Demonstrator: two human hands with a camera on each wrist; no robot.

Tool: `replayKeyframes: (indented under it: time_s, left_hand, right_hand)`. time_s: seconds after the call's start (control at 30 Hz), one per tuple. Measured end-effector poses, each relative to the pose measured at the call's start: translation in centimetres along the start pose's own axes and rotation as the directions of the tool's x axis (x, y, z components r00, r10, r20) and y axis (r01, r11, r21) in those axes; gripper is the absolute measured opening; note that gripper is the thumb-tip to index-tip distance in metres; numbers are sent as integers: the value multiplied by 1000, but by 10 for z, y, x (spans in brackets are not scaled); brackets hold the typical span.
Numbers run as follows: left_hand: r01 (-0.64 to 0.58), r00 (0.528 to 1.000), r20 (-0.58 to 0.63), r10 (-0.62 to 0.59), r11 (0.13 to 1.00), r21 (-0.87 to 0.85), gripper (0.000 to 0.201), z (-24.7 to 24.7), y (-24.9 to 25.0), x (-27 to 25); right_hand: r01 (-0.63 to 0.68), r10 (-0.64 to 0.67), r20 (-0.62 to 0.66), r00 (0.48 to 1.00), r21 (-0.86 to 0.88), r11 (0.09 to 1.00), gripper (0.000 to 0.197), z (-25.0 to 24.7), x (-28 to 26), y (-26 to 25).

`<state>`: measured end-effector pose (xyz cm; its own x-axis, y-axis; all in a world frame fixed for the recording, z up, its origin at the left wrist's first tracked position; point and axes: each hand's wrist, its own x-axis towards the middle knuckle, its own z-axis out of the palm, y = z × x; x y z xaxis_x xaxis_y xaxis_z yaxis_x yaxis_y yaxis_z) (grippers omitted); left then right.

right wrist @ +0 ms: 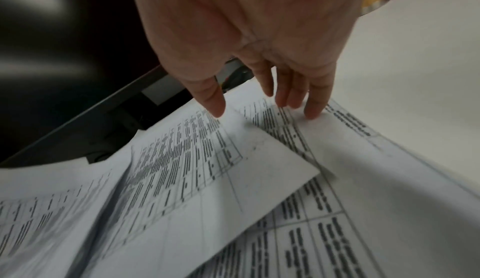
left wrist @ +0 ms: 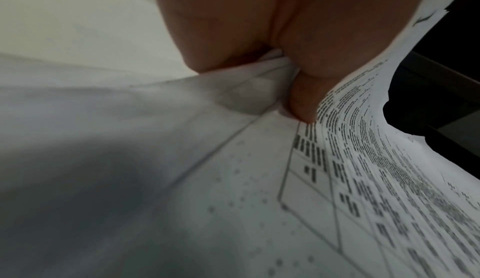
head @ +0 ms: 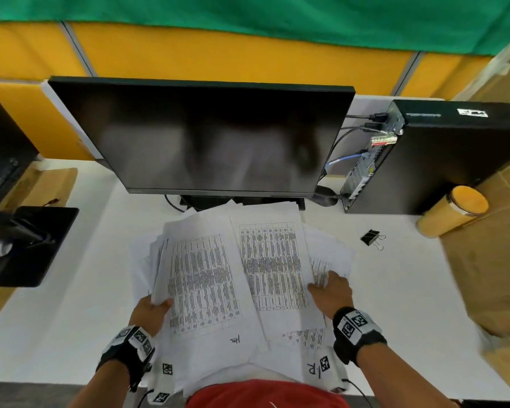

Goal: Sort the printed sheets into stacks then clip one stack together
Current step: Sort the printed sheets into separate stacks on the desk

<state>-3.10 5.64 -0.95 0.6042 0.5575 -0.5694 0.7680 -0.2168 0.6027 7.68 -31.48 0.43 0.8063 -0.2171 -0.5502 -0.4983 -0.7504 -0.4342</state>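
Head view: fanned printed sheets (head: pixel 206 278), left hand (head: pixel 152 313) pinching some, right hand (head: pixel 331 293) flat, fingers straight.

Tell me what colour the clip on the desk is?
The clip is black with silvery wire handles, best seen in the head view.

White printed sheets (head: pixel 209 278) between the hands carry dense black tables in a fine grid. Beyond the right hand (head: pixel 331 293) lies a black binder clip (head: pixel 370 237) on the white desk (head: pixel 409 290). Past it stands a yellow tube (head: pixel 454 210). Black-and-white square markers pattern both wristbands (head: pixel 355 323).
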Motion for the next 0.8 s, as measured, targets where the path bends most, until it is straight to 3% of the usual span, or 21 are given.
replayKeyframes:
  time_s: [0.1,0.17,0.23,0.33,0.47,0.67,0.8]
  left_hand:
    - [2,1000,-15,-1,1000,29,43,3,1,2]
    - [16,1000,-19,-15,999,40,45,3,-1,4]
    - [23,1000,-14,-22,998,54,46,4,-2,5]
    - [27,1000,-6,-26,998,65,46,4,-3,8]
    - [13,1000,7,-14,997,75,46,5,-5,9]
    - [13,1000,13,-14,997,77,47,6,-10,13]
    - [24,1000,18,-25,996,87,51,6,-15,18]
  right_hand:
    - [-155,148,-83,986,-91,984,94,10,-5,-12]
    - [-228,225,-34,974,-112,967,112,15,-6,-15]
    - [-199,207,30,978,-170,965,117,19,-5,-14]
    - [-67,85,70,994,-236,970,114,24,-5,-16]
    - [55,-40,86,996,-179,982,107,31,-6,-20]
    - [29,-38,-81,996,-109,994,75,30,-5,-30]
    - [-20,11,-102,995,-90,996,71,31,-3,-35]
